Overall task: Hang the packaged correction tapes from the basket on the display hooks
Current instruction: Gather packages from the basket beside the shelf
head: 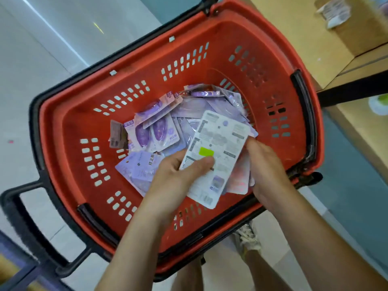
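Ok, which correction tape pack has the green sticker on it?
The white pack pinched in the left hand, above the loose packs in the red basket; its green sticker, by the thumb, is the only one.

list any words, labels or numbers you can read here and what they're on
"修正带": on the purple pack beside the left hand.
White card gripped by the left hand: dense print, too blurred to read.
Green sticker on that card: no text visible.
Other packs in the basket: characters too blurred to read.
Paper label on the cardboard box: too blurred to read.
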Demonstrator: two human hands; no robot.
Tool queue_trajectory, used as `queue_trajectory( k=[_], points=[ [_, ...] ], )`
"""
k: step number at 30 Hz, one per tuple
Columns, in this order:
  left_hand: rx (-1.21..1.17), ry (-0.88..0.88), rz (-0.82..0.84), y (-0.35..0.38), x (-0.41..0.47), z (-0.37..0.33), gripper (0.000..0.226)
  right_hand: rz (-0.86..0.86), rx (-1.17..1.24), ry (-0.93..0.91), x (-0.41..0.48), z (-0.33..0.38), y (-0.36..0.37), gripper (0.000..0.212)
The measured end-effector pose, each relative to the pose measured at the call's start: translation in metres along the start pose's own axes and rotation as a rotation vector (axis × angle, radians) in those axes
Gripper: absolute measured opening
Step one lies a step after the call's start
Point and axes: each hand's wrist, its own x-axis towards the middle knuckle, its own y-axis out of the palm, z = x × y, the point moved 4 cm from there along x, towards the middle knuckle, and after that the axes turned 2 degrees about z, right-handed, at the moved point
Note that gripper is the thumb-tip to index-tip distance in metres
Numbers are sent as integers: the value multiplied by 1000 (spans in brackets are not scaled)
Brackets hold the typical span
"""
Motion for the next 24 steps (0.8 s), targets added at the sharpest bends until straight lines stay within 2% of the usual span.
queue_trajectory(
  k=[2, 5, 7, 8, 10, 12, 14, 16, 18, 24],
  points=[
    [77, 14, 43, -1, -3, -1, 22, 89, 44, 2, -7, 4, 14, 44],
    [-46, 48, 39, -3, -11, -10, 20, 103, 132, 9, -12, 17, 23, 19],
    [-116, 43, -51, -2, -19, -17, 20, 118, 173, -15, -20, 28, 23, 8],
    [-190, 39, -106, -2, -22, -22, 22, 117, 191, -28, -24, 32, 21, 16],
    [-275, 140, -226, -12, -33, -36, 26, 97, 247, -28, -36, 42, 16, 33],
    [-125, 358, -315, -26, -50, -58, 27, 62, 323, -18, -47, 52, 10, 39],
    [128, 525, -296, -30, -66, -80, 38, 45, 367, -13, -59, 65, 7, 33],
    [276, 542, -275, -29, -76, -91, 58, 66, 380, -19, -69, 79, 8, 32],
    [378, 501, -289, -26, -84, -98, 68, 105, 417, -17, -81, 92, 12, 38],
    [331, 482, -208, -10, -120, -125, 65, 101, 441, -54, -115, 122, 11, 57]
  ],
)
